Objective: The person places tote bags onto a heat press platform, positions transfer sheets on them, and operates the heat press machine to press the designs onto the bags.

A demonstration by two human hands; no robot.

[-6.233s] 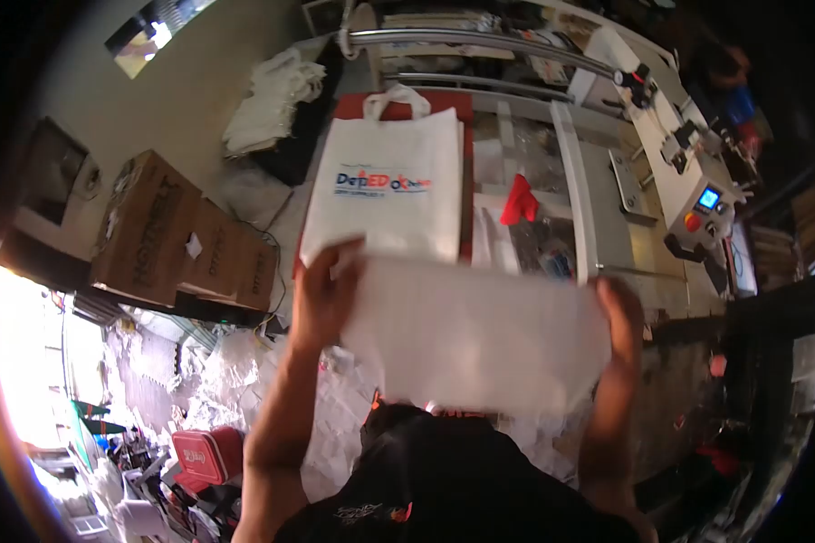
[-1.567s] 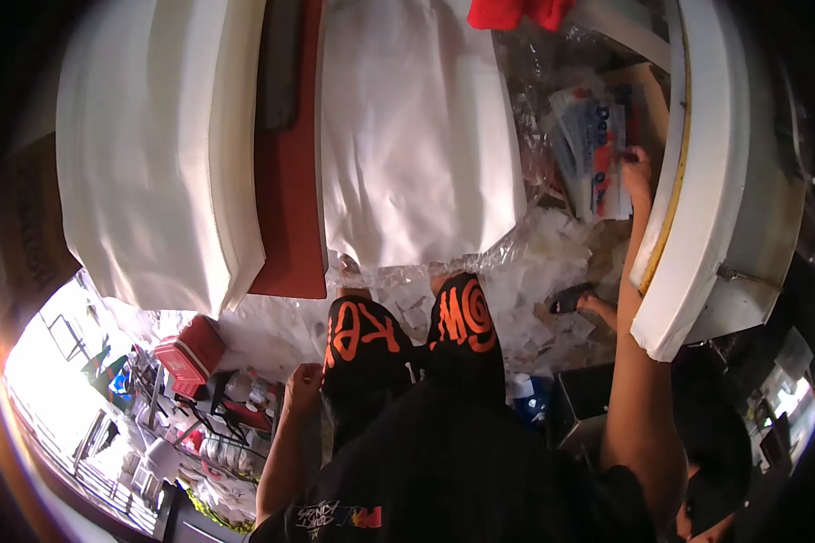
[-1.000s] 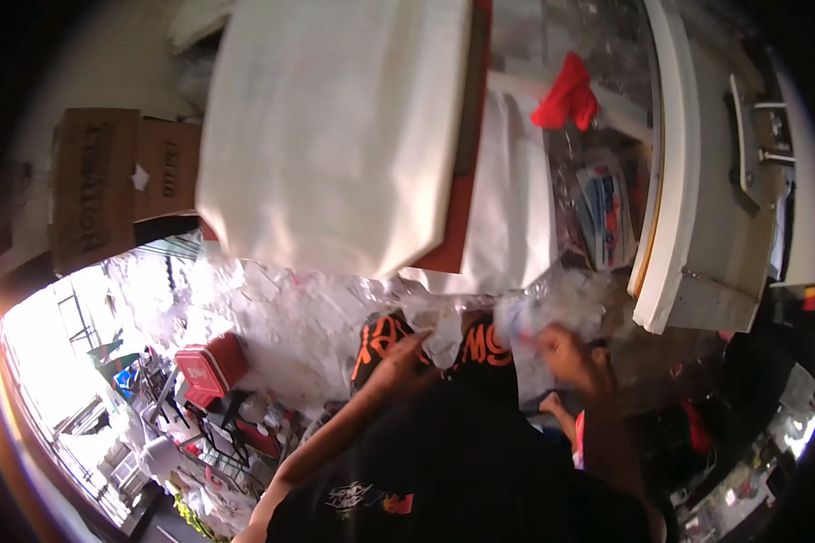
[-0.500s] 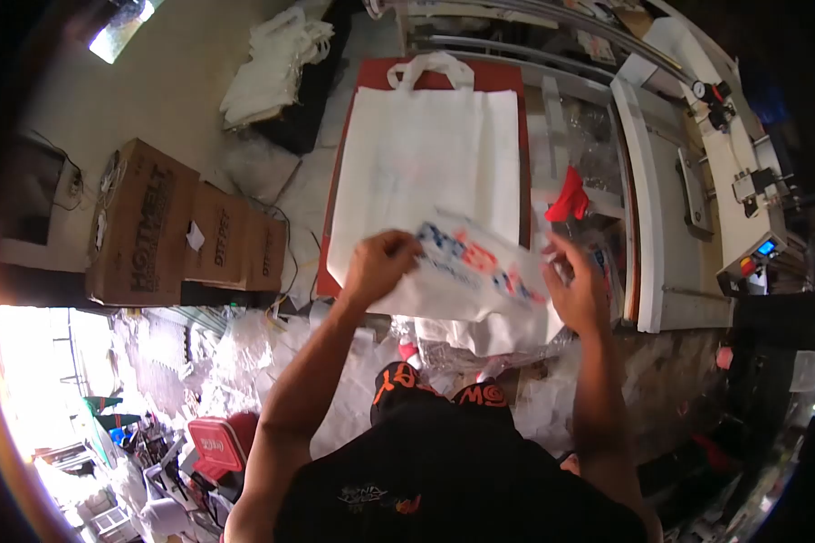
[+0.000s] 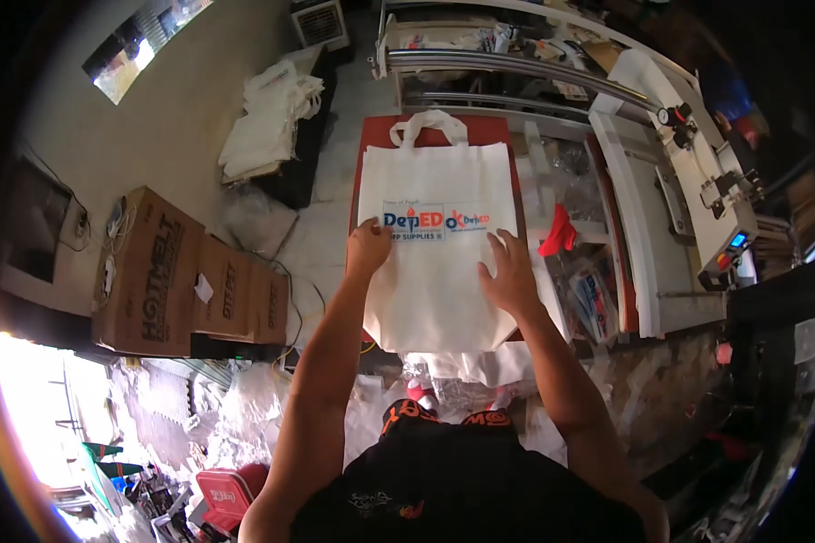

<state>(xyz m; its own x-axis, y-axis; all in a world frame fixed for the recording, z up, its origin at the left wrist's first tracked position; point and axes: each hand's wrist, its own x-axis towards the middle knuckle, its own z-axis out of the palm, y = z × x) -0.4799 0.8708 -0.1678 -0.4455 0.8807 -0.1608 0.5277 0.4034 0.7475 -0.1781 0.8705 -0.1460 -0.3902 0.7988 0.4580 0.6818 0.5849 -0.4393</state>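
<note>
A white tote bag lies flat on a red board, its looped handle pointing away from me. Across the bag's middle rests a clear print film with blue and red "DepED" lettering. My left hand pinches the film's left edge, fingers closed. On the right side, my right hand lies on the bag with its fingers apart, fingertips at or close to the film's right end.
A press machine with a gauge and white platen stands to the right. Beside the board lie a red cloth and printed films. Cardboard boxes are at left; folded white bags sit behind them.
The film, held tilted and blurred above the bag's lower part, has moved away from me and now lies level on its middle. Both hands have moved forward, and my right hand inward.
</note>
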